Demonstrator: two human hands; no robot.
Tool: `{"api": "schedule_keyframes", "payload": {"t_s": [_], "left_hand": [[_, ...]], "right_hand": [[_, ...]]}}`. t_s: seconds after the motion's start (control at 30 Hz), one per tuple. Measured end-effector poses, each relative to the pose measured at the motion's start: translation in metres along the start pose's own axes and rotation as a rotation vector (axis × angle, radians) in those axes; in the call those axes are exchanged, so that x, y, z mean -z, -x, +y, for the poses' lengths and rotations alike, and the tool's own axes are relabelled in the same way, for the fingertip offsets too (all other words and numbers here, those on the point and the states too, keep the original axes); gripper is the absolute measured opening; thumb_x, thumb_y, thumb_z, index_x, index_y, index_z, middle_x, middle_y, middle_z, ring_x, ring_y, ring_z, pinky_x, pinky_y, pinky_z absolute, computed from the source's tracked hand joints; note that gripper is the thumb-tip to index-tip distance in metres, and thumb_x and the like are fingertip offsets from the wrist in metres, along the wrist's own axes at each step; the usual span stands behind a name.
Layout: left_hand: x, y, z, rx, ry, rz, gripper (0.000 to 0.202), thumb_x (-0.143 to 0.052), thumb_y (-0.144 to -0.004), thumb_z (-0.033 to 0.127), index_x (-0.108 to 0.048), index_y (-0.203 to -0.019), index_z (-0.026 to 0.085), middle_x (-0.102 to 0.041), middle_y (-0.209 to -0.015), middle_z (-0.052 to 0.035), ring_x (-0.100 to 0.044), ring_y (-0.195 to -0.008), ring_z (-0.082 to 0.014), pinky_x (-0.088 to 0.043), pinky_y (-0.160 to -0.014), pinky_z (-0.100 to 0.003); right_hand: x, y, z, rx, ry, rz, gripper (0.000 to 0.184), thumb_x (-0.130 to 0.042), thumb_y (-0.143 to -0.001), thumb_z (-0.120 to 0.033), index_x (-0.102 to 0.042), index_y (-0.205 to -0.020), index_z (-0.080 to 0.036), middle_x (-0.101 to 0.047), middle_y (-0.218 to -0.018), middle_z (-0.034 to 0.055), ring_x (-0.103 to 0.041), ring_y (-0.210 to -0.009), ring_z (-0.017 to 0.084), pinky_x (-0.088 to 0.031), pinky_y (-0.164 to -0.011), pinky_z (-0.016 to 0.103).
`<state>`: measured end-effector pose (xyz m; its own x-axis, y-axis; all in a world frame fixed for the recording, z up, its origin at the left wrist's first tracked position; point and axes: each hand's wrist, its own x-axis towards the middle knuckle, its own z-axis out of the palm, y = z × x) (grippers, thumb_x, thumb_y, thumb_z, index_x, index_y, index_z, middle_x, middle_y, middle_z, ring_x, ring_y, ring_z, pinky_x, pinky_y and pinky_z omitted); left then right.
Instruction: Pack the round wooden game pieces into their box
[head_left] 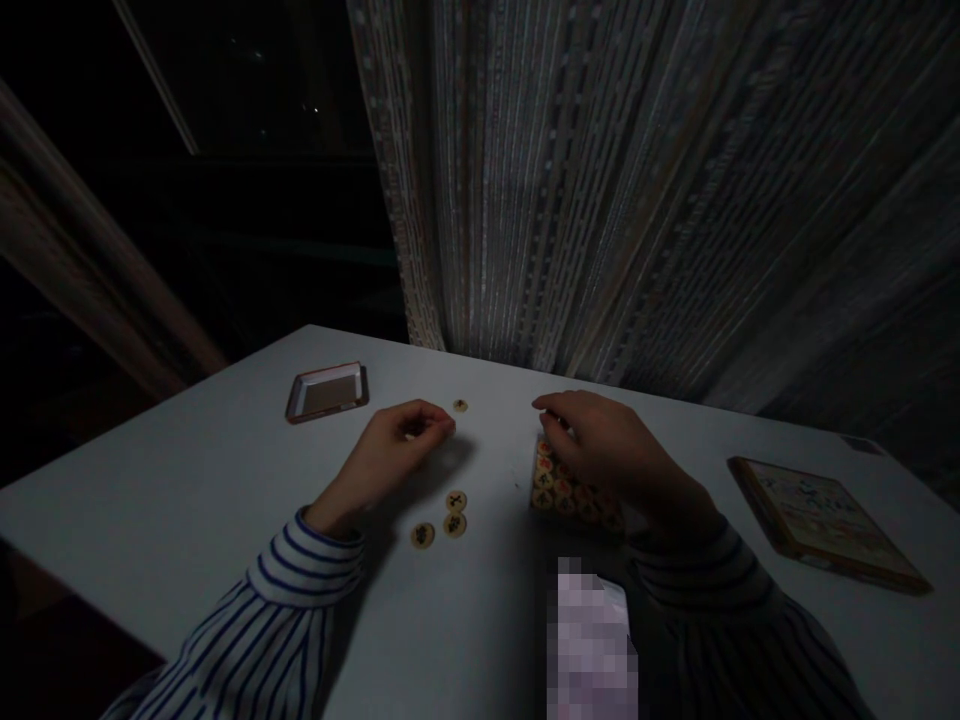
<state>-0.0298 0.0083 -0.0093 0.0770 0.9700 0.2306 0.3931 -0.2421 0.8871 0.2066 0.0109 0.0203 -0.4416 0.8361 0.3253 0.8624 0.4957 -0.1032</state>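
My left hand [397, 448] hovers over the white table [187, 500] with fingers curled in a pinch; something small and pale shows under the fingertips. One round wooden game piece [460, 406] lies just beyond those fingertips. Three more round pieces [448, 521] lie on the table near my left wrist. My right hand [607, 450] rests with bent fingers over a box of round game pieces [562, 492], red and black marks showing on them. Both sleeves are striped.
A small empty tray or lid [328, 391] lies at the far left of the table. A flat game board box [821, 518] lies at the right edge. A curtain [637, 180] hangs behind the table. A blurred patch [591, 640] sits near my body.
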Motion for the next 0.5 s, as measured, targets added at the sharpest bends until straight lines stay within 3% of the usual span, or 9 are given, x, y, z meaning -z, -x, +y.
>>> {"api": "schedule_keyframes", "payload": {"t_s": [0.23, 0.5], "left_hand": [[0.004, 0.010, -0.036, -0.005, -0.045, 0.157, 0.023, -0.059, -0.075, 0.038, -0.064, -0.076, 0.015, -0.066, -0.070, -0.0029, -0.060, -0.064, -0.0146, -0.047, -0.063, -0.025], [0.015, 0.004, -0.048, 0.003, -0.138, 0.384, 0.022, -0.056, -0.077, 0.035, -0.063, -0.080, 0.015, -0.066, -0.073, -0.0027, -0.059, -0.067, -0.0147, -0.047, -0.065, -0.025]], "right_hand": [[-0.006, -0.003, 0.000, 0.025, 0.034, 0.013, 0.033, -0.040, -0.086, -0.020, -0.063, -0.109, -0.014, -0.067, -0.106, 0.0105, -0.060, -0.097, 0.023, -0.045, -0.085, 0.037], [-0.015, -0.005, 0.001, 0.056, 0.058, 0.022, 0.034, -0.043, -0.084, -0.020, -0.062, -0.111, -0.014, -0.065, -0.109, 0.0136, -0.060, -0.098, 0.026, -0.046, -0.083, 0.043]]}}
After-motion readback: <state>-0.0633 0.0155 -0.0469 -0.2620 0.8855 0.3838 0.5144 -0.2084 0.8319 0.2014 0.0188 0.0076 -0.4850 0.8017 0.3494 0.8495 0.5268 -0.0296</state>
